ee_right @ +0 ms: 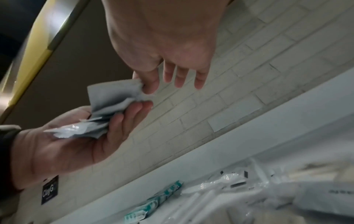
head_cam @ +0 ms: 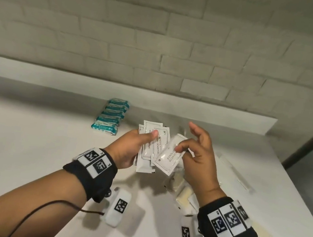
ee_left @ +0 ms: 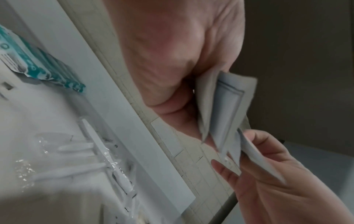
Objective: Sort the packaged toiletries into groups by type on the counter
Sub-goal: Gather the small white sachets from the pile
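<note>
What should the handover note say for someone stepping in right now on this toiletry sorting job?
Left hand: grips a fanned stack of white rectangular shampoo sachets, above the counter.
Right hand: pinches one more white shampoo sachet, beside that stack.
Done: teal-and-white wrapped packets lie in an overlapping row on the white counter, far left.
Left: set the sachets down as one group; sort the cream soap bars in clear wrap and the clear-wrapped long items, still loose at the right.

Both hands raised: left hand gripping, right hand pinching
</note>
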Tool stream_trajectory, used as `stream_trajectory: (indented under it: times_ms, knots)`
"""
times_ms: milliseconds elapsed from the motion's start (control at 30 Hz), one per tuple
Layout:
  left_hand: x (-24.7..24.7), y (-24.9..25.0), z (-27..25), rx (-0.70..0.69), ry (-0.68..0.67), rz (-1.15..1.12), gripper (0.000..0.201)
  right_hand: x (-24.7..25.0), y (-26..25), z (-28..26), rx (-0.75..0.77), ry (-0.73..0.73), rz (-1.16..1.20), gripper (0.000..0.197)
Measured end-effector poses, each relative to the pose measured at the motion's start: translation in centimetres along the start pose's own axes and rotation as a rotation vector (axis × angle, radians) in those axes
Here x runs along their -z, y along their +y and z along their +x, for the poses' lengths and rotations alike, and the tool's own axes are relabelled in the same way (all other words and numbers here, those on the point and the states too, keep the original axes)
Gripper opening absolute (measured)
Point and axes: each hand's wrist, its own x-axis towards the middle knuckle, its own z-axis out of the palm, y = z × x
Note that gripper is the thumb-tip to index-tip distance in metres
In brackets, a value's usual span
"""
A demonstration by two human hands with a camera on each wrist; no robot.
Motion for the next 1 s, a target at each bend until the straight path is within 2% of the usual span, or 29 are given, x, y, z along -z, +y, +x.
stream_trajectory:
  times_ms: [67,133,300,400,433,500,567,600,633,700,767,867,1000]
  knots:
    - [-0.3,0.0,-0.5,-0.024,-0.118,0.018,0.016,-0.2,0.4,-0.1,0.033,0.054,0.025,0.050]
    - [-0.6,-0.2,-0.8,-0.042,-0.217,0.076,0.031,-0.2,0.5,-0.1,0.028,0.088,0.052,0.052]
    - [-0.4,-0.7,-0.6,-0.092,-0.125,0.155,0.037,0.1,0.2,-0.3,0.019,0.134,0.077,0.042]
    - [0.1,-0.7,-0.5,-0.108,-0.075,0.215,0.034,0.6,-0.3,0.1,-0.155,0.175,0.186,0.026]
    - [0.1,-0.7,-0.6,-0.111,-0.073,0.219,0.034,0.8,-0.7,0.4,-0.234,0.137,0.252,0.022]
    - [-0.1,-0.7,-0.6,-0.125,-0.078,0.214,0.037,1.0,-1.1,1.0,-0.361,-0.047,0.303,0.030]
    - [-0.4,-0.7,-0.6,-0.146,-0.074,0.227,0.038,0.7,-1.2,1.2,-0.436,-0.268,0.278,0.038]
    - [-0.5,-0.7,-0.5,-0.155,-0.070,0.233,0.038,0.6,-1.1,1.2,-0.454,-0.319,0.270,0.035]
    - [-0.5,-0.7,-0.4,-0.158,-0.061,0.232,0.038,0.4,-1.0,1.3,-0.466,-0.304,0.285,0.030]
    - [-0.1,-0.8,-0.3,-0.140,-0.021,0.219,0.034,0.8,-0.7,1.6,-0.479,-0.171,0.384,0.015]
    - [0.5,-0.8,-0.3,-0.118,0.016,0.215,0.029,1.9,-0.3,2.1,-0.492,-0.085,0.497,0.020]
    - [1.0,-0.8,-0.3,-0.110,0.023,0.252,0.031,3.1,-0.5,2.6,-0.535,-0.201,0.591,0.029]
    - [0.1,-0.6,-0.1,-0.130,-0.053,0.320,0.052,1.2,-1.8,2.3,-0.591,-0.391,0.556,0.030]
